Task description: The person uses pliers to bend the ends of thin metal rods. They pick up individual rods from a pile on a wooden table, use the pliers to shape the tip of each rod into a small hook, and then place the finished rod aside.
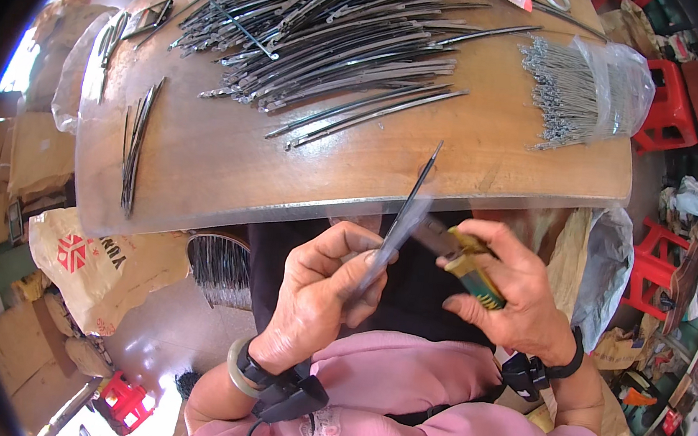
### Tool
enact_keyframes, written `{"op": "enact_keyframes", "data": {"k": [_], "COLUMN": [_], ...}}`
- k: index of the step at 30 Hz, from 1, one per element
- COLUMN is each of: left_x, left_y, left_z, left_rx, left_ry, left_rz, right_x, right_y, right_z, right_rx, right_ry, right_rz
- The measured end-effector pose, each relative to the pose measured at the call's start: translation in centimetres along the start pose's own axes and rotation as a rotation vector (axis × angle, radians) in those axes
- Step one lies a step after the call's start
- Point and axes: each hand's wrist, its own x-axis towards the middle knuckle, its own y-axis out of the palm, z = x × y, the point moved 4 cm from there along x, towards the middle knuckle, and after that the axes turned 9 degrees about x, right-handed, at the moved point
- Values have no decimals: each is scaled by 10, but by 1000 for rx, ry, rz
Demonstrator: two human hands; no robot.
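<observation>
My left hand (320, 295) grips a long thin dark metal strip (404, 211) that points up and away over the table's near edge. My right hand (510, 292) holds pliers with yellow-and-green handles (470, 267), whose jaws meet the strip near its lower part. Both hands work just below the front edge of the wooden table (203, 162). A large heap of similar dark metal strips (324, 39) lies across the far part of the table.
A clear plastic bag of thin grey metal pins (580, 89) lies at the table's right. A small bundle of strips (133, 147) rests at the left. Red plastic stools (671, 106) stand to the right; sacks and cardboard (101, 266) sit on the floor at left.
</observation>
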Motion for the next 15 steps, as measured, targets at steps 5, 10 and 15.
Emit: {"op": "enact_keyframes", "data": {"k": [5,10,15], "left_x": [-8,-4,-8], "left_y": [-2,-7,-21], "left_z": [-8,-1,1], "left_rx": [122,233,289], "left_ry": [159,166,233], "left_rz": [-32,-129,-264], "right_x": [5,6,17], "right_y": [9,19,33], "right_z": [6,13,8], "right_rx": [37,-151,-157], "right_ry": [-37,-116,-248], "right_rz": [67,115,115]}}
